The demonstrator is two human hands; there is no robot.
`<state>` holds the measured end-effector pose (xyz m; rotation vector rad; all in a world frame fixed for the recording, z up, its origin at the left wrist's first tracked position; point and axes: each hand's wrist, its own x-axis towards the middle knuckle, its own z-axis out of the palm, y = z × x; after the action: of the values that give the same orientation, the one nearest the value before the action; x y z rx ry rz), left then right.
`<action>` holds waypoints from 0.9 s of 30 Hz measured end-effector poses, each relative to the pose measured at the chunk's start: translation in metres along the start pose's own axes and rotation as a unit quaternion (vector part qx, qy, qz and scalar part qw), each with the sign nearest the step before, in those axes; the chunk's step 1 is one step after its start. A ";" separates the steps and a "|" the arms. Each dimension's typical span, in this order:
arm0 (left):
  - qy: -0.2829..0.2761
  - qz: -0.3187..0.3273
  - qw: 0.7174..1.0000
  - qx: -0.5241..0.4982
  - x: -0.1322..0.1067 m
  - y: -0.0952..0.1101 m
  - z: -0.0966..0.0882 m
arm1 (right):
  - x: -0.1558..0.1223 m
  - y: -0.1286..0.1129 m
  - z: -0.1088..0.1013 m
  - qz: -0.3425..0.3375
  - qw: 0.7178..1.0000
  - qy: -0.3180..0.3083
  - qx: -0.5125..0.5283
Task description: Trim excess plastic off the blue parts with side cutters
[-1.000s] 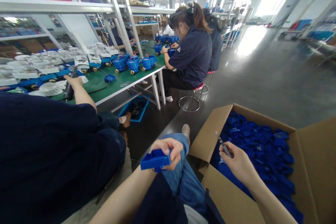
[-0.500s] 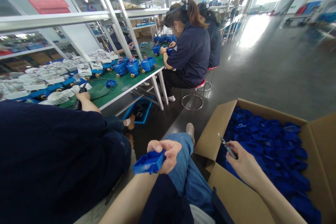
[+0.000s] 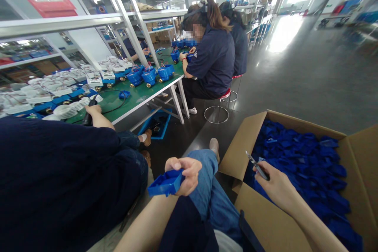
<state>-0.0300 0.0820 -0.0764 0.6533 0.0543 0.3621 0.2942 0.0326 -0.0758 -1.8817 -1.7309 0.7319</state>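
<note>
In my left hand (image 3: pixel 189 175) is a blue plastic housing (image 3: pixel 165 183), shaped like a shallow open tray, gripped at its right end with the thumb on top. The hand is above my jeans-clad leg. My right hand (image 3: pixel 273 185) is closed round the handle of a slim metal craft knife (image 3: pixel 257 166), its blade tip pointing up and left. That hand hovers over the near left side of a cardboard box (image 3: pixel 358 173) heaped with blue plastic parts (image 3: pixel 304 165). A wide gap separates the knife from the housing.
A co-worker (image 3: pixel 59 181) in dark clothing sits close on my left, one hand on a black tool at the green workbench (image 3: pixel 134 100). Blue units and white parts crowd the bench. More co-workers sit on red stools ahead. A blue bin (image 3: pixel 161 128) is under the bench.
My left hand and the blue housing have shifted very slightly left. My right hand with the knife has barely moved.
</note>
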 end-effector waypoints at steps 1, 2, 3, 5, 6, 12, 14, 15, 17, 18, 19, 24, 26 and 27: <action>0.003 0.000 1.000 0.002 -0.001 -0.001 -0.001 | 0.000 0.001 0.001 -0.008 1.000 0.001 -0.007; 0.005 0.001 1.000 0.003 -0.001 -0.001 -0.001 | 0.000 0.003 0.001 -0.018 1.000 0.002 -0.015; 0.006 0.003 1.000 0.004 -0.001 -0.001 -0.001 | 0.000 0.004 0.001 -0.029 0.999 0.003 -0.024; 0.004 0.012 1.000 0.005 -0.001 0.000 0.002 | 0.002 0.006 0.002 -0.055 0.997 0.011 -0.045; 0.002 0.018 1.000 0.006 0.000 0.000 0.004 | 0.002 0.008 0.002 -0.070 0.996 0.020 -0.059; 0.029 0.061 0.997 0.029 0.010 0.011 0.023 | -0.002 0.021 0.005 -0.154 0.961 0.066 -0.222; 0.064 0.067 0.995 0.046 0.015 0.017 0.031 | -0.005 0.022 0.002 -0.156 0.943 0.082 -0.282; 0.081 0.067 0.993 0.055 0.017 0.020 0.035 | -0.006 0.020 0.000 -0.154 0.935 0.094 -0.304; 0.110 0.064 0.989 0.071 0.021 0.024 0.041 | -0.006 0.012 -0.005 -0.160 0.919 0.119 -0.341; 0.121 0.063 0.988 0.078 0.023 0.026 0.043 | -0.005 0.006 -0.008 -0.169 0.909 0.131 -0.357; 0.131 0.061 0.986 0.085 0.024 0.027 0.045 | -0.004 -0.001 -0.011 -0.182 0.901 0.139 -0.369; 0.174 0.040 0.975 0.132 0.025 0.028 0.043 | -0.007 -0.036 -0.018 -0.274 0.894 0.153 -0.320; 0.191 0.026 0.968 0.163 0.025 0.029 0.044 | -0.011 -0.047 -0.018 -0.301 0.897 0.155 -0.283; 0.198 0.018 0.963 0.181 0.026 0.029 0.044 | -0.012 -0.052 -0.018 -0.312 0.897 0.157 -0.272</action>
<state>-0.0079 0.0863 -0.0221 0.9362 0.5018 0.5200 0.2669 0.0252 -0.0272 -1.4613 -2.2700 -0.3180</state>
